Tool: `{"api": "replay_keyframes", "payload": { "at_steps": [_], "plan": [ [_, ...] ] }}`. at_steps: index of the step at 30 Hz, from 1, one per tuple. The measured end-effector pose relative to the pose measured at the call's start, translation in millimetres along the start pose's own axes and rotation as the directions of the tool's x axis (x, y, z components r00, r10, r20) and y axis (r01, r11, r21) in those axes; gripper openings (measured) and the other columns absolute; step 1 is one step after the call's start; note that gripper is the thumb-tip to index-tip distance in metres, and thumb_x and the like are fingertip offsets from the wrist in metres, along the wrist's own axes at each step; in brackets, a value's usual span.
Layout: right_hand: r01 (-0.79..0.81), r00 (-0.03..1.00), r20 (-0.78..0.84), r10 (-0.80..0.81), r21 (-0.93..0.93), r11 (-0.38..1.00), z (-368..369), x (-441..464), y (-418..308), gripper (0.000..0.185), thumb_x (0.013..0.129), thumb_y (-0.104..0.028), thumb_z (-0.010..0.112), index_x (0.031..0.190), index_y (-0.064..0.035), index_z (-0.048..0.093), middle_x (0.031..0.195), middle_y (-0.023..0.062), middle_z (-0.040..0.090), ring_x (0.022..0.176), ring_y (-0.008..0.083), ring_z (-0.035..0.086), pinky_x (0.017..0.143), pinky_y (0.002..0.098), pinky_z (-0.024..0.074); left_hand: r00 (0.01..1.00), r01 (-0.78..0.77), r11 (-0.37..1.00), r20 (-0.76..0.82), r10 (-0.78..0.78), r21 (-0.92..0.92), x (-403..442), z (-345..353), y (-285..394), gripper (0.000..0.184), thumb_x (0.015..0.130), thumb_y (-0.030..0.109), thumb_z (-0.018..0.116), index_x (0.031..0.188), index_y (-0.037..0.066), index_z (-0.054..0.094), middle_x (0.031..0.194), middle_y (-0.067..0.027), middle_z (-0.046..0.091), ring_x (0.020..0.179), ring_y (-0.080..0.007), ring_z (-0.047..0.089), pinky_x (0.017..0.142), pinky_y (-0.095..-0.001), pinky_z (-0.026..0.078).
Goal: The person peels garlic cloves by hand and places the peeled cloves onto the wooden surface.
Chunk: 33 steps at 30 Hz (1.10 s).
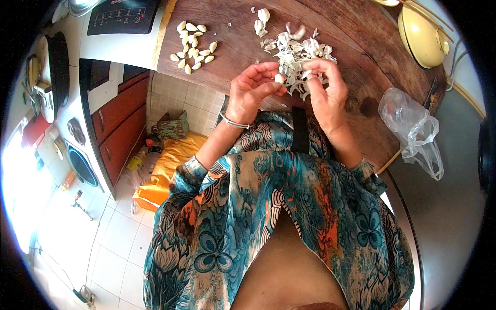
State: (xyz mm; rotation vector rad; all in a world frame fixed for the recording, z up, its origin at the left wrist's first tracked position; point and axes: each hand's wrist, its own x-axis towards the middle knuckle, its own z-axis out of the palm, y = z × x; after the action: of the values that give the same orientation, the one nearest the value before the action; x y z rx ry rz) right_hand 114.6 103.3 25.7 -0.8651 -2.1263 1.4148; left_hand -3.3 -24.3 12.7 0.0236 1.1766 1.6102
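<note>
Between the thumb and fingers of my left hand [253,89] is a garlic clove [279,79], pale and partly covered by the fingertips. My right hand [326,89] is closed in a pinch just to the right, with a whitish flake of garlic skin [309,74] showing at its fingertips. Both hands hover at the near edge of a heap of papery garlic skins [295,50]. Peeled garlic cloves [194,51] lie spread in a loose group to the left on the wooden table. Behind the heap sit unpeeled garlic cloves [262,18].
The dark wooden table [232,44] has its near edge at my waist. A crumpled clear plastic bag [411,126] lies at the right, below a yellow bowl [421,39]. An induction cooker [123,16] stands at the upper left. On the floor is an orange bag [175,163].
</note>
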Motion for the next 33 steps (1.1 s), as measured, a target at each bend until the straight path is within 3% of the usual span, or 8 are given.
{"api": "replay_keyframes", "payload": {
  "at_steps": [5,10,13,19,22,25,28,33],
  "plan": [
    [-0.12,0.983,0.158,0.097,0.146,0.982,13,-3,-7,0.031,0.078,0.003,0.058,0.108,-0.0025,0.051,0.081,0.0089,0.062,0.073,0.016,0.061,0.066,0.0279,0.0495,0.991,-0.129,0.97,-0.007,0.134,0.207,-2,5,-1,0.041,0.077,-0.005,0.062,0.116,-0.001,0.049,0.092,-0.0072,0.059,0.082,-0.0141,0.06,0.073,-0.0255,0.051],
    [-0.103,0.981,0.178,0.082,0.113,0.988,15,-3,-9,0.033,0.078,0.003,0.059,0.109,-0.0035,0.05,0.08,0.0088,0.062,0.073,0.0161,0.061,0.065,0.0279,0.0494,0.967,-0.232,0.869,0.005,0.256,0.437,-3,4,-4,0.044,0.076,-0.004,0.064,0.117,0.001,0.048,0.096,-0.0073,0.059,0.084,-0.0133,0.059,0.073,-0.0243,0.05],
    [-0.082,0.979,0.192,0.063,0.092,0.992,14,-2,-7,0.034,0.078,0.004,0.058,0.109,-0.0041,0.05,0.079,0.0098,0.062,0.072,0.0181,0.062,0.064,0.029,0.0494,0.943,-0.292,0.763,0.043,0.329,0.576,-2,4,-5,0.047,0.073,-0.005,0.063,0.117,0.003,0.048,0.084,-0.0059,0.06,0.074,-0.0116,0.059,0.066,-0.0247,0.049],
    [-0.102,0.973,0.207,0.102,-0.015,0.995,14,0,-7,0.032,0.076,0.005,0.057,0.106,-0.0039,0.05,0.08,0.0139,0.062,0.072,0.0269,0.063,0.064,0.0342,0.0497,0.822,-0.485,0.33,0.295,0.487,0.81,-1,7,2,0.041,0.072,-0.004,0.059,0.111,0.006,0.05,0.081,-0.0116,0.059,0.072,-0.0269,0.061,0.062,-0.0335,0.05],
    [-0.113,0.98,0.164,0.114,-0.019,0.993,18,-1,-5,0.03,0.075,0.006,0.056,0.102,-0.0032,0.05,0.081,0.0148,0.062,0.074,0.029,0.063,0.064,0.0358,0.0498,0.777,-0.548,0.257,0.371,0.509,0.796,0,10,5,0.039,0.072,-0.004,0.058,0.109,0.006,0.051,0.08,-0.0132,0.059,0.071,-0.0305,0.06,0.061,-0.0364,0.049],
    [-0.053,0.992,0.111,0.053,-0.006,0.999,21,-2,0,0.028,0.075,0.007,0.056,0.1,-0.0022,0.05,0.082,0.015,0.062,0.074,0.0278,0.063,0.065,0.0351,0.0499,0.781,-0.539,0.257,0.362,0.509,0.802,-1,11,4,0.04,0.073,-0.005,0.058,0.11,0.005,0.05,0.081,-0.0122,0.059,0.071,-0.0282,0.061,0.061,-0.0348,0.05],
    [-0.052,0.996,0.08,0.05,0.025,0.998,22,-2,-3,0.027,0.075,0.008,0.056,0.1,-0.0014,0.049,0.082,0.0138,0.061,0.073,0.0241,0.063,0.065,0.0327,0.0497,0.864,-0.409,0.475,0.164,0.476,0.779,-4,14,0,0.041,0.076,-0.003,0.062,0.114,0.004,0.051,0.088,-0.0081,0.062,0.076,-0.0155,0.062,0.067,-0.0287,0.051],
    [-0.069,0.996,0.066,0.067,0.03,0.997,21,-1,-4,0.027,0.075,0.008,0.056,0.099,-0.0012,0.048,0.08,0.0101,0.058,0.07,0.0187,0.06,0.064,0.0291,0.0488,0.913,-0.337,0.658,0.062,0.404,0.673,-1,10,-6,0.044,0.074,-0.005,0.062,0.115,0.003,0.048,0.087,-0.0088,0.062,0.076,-0.0151,0.062,0.067,-0.0275,0.052]
  ]
}}
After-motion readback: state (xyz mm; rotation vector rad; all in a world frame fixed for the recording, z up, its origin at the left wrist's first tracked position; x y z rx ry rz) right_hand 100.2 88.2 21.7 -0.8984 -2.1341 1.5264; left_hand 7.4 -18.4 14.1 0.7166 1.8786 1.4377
